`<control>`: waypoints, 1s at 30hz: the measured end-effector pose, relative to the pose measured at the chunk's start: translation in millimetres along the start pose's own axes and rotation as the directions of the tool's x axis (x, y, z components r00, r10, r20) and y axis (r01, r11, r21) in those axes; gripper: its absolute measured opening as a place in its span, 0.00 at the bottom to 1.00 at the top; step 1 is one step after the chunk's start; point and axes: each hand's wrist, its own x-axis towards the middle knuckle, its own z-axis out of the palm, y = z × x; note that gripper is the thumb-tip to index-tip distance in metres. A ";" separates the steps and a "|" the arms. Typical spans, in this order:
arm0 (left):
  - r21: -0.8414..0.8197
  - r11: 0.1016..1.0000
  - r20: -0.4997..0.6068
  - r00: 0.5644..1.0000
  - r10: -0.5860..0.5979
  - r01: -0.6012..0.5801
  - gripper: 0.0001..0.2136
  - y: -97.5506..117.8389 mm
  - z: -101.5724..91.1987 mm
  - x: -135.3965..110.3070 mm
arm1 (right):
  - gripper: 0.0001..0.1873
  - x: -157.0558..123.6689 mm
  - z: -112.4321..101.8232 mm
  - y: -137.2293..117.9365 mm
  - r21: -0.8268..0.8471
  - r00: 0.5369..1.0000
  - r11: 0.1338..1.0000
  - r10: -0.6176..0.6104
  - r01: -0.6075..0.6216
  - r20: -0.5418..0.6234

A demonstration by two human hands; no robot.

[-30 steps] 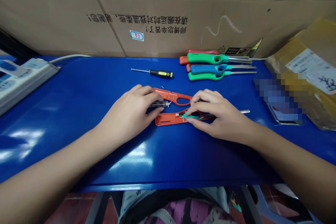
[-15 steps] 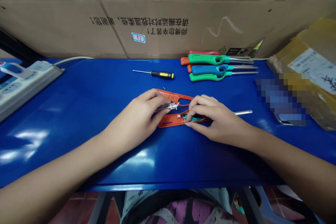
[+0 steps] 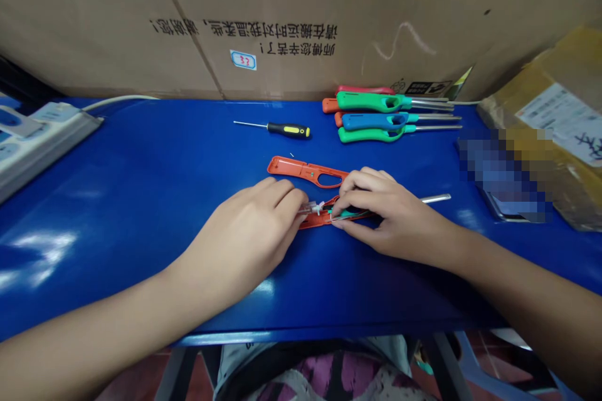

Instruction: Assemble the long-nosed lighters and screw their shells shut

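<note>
My left hand (image 3: 256, 222) pinches a small clear gas tank (image 3: 310, 207) with a whitish valve end. That end points right, over the lower half (image 3: 313, 220) of an orange stick lighter casing. With bent fingers, my right hand (image 3: 383, 207) grips this lower half near its trigger opening and hides part of it. A bit of green part (image 3: 348, 213) shows by the fingertips, and the metal tube (image 3: 436, 198) sticks out beyond the hand. The other orange casing half (image 3: 294, 167) lies inside-up just behind, close to my right fingers.
A black-and-yellow screwdriver (image 3: 289, 130) lies behind the casing. Several assembled stick lighters (image 3: 371, 119) are piled at the back, before a large cardboard box (image 3: 263, 6). A power strip (image 3: 42, 144) is on the left; a phone (image 3: 508, 182) and a taped package (image 3: 559, 125) are on the right.
My left hand has lowered the gas tank towards me, from above the gap between the halves to the lower half. The upper casing half now shows fully at its left end.
</note>
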 end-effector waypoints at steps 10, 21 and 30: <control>-0.170 0.985 -0.020 1.000 -0.022 0.018 0.08 4.7 -1.0 -1.5 | 0.03 2.7 0.1 1.0 0.169 0.999 0.985 0.028 -0.021 -0.036; -0.211 0.977 0.056 0.998 -0.029 0.040 0.11 5.3 1.0 -2.0 | 0.04 2.6 -0.5 0.7 0.171 0.999 0.985 0.025 -0.017 -0.040; -0.181 0.983 0.058 0.998 0.007 0.003 0.11 2.2 2.9 -4.1 | 0.04 3.1 0.1 2.5 0.153 0.999 0.988 0.008 -0.003 -0.035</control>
